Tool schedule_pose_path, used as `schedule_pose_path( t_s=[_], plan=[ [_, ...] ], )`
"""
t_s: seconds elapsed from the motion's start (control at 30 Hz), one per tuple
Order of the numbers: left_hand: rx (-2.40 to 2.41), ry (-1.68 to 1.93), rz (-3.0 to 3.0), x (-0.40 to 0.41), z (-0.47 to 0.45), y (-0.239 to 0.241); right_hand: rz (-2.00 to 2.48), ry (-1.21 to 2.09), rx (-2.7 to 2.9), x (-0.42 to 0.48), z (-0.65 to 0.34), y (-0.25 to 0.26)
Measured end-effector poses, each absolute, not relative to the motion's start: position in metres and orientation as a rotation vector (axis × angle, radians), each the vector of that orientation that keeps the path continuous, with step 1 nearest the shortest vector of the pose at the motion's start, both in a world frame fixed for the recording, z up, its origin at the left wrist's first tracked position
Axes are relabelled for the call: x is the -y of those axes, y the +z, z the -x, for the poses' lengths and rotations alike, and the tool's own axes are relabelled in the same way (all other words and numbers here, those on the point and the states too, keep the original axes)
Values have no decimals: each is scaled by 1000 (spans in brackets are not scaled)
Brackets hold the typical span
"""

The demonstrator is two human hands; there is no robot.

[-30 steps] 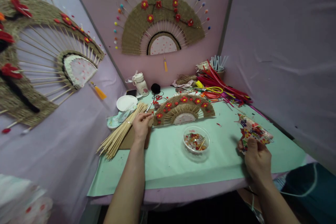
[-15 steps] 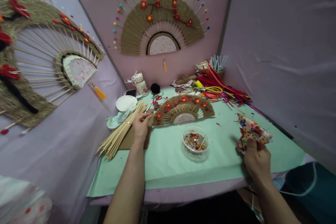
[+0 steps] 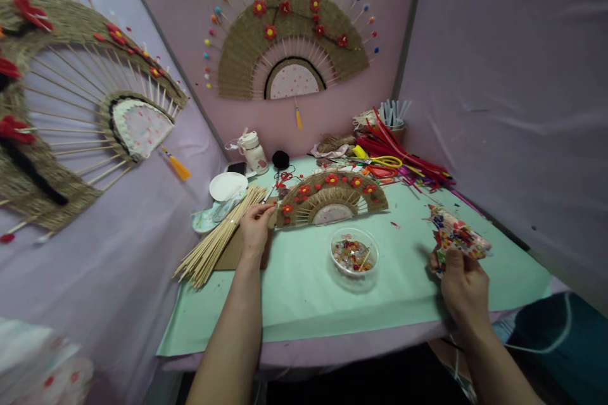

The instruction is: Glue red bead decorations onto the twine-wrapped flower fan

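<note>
A small woven half-round fan (image 3: 311, 194) with red flowers stands on the green-covered table. At its left end my left hand (image 3: 255, 223) is closed in a pinch on the fan's edge, with a small red bead by the fingertips. My right hand (image 3: 465, 281) is wrapped round the handle of a glue gun (image 3: 458, 234) with a colourful pattern, held over the right side of the table. Its nozzle points up and to the left, apart from the fan. Between my hands sits a clear plastic bowl (image 3: 354, 261) of red, orange and clear beads with a small stick in it.
Bamboo sticks (image 3: 218, 237) lie across a brown board (image 3: 232, 253) at left. Behind are a white plate (image 3: 228, 186), a white bottle (image 3: 254, 152) and black yarn (image 3: 280, 159). Red pipe cleaners (image 3: 403, 152) and scissors (image 3: 389, 162) lie at back right. Large fans (image 3: 294, 16) hang on the walls.
</note>
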State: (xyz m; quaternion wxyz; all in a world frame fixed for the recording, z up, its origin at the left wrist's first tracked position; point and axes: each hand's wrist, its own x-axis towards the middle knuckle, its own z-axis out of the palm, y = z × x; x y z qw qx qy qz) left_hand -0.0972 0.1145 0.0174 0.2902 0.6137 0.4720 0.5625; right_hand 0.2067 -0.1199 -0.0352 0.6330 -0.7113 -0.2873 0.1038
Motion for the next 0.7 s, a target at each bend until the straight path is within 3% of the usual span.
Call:
schedule_pose_path(
  t_s=[0.7],
  plan=[
    [-1267, 1495, -1637, -116, 97, 17, 1603, 246, 654, 120, -204, -30]
  ],
)
